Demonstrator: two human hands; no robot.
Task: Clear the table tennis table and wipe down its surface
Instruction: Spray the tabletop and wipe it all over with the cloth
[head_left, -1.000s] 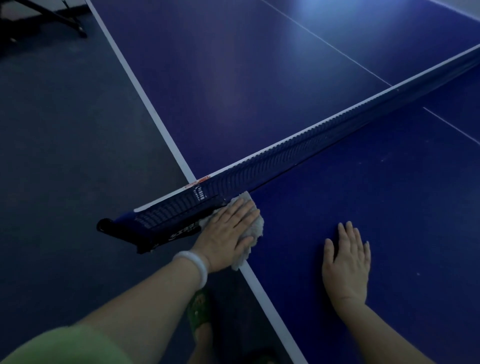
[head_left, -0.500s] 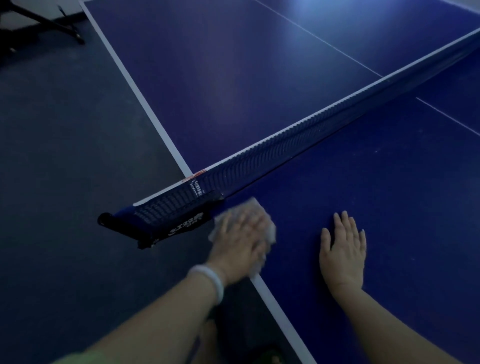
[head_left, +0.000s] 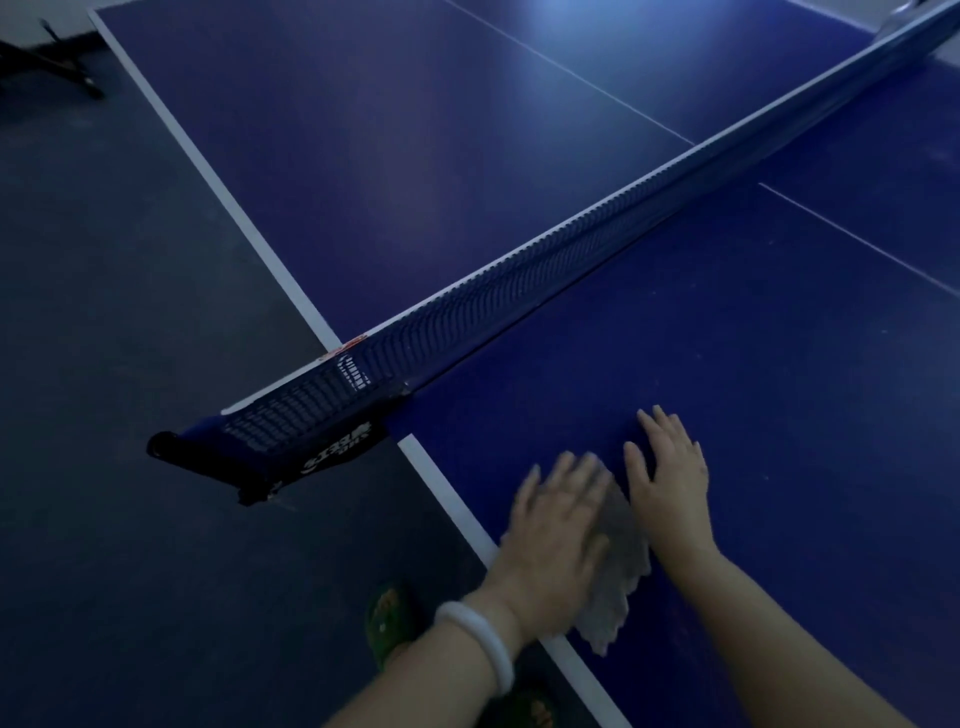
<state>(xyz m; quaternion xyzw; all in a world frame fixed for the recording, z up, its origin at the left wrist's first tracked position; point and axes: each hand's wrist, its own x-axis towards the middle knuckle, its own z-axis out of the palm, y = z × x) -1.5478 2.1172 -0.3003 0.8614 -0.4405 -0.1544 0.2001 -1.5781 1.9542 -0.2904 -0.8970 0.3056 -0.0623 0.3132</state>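
The blue table tennis table (head_left: 779, 415) fills the right and upper part of the head view, its net (head_left: 519, 286) running diagonally across. My left hand (head_left: 556, 535) presses flat on a pale grey cloth (head_left: 618, 577) near the table's white side line. Its fingers are spread and a white bangle sits on the wrist. Just to the right of the cloth, my right hand (head_left: 670, 478) rests flat on the bare blue surface, fingers straight.
The net's dark clamp post (head_left: 249, 457) sticks out past the table's side edge on the left. Grey floor lies to the left, with black metal legs (head_left: 57, 67) at the far top left. My green-shoed foot (head_left: 389, 618) stands beside the table edge.
My left hand has slid the cloth away from the net clamp, down and right along the table's side edge, until it lies beside my right hand. The right hand has stayed flat on the table.
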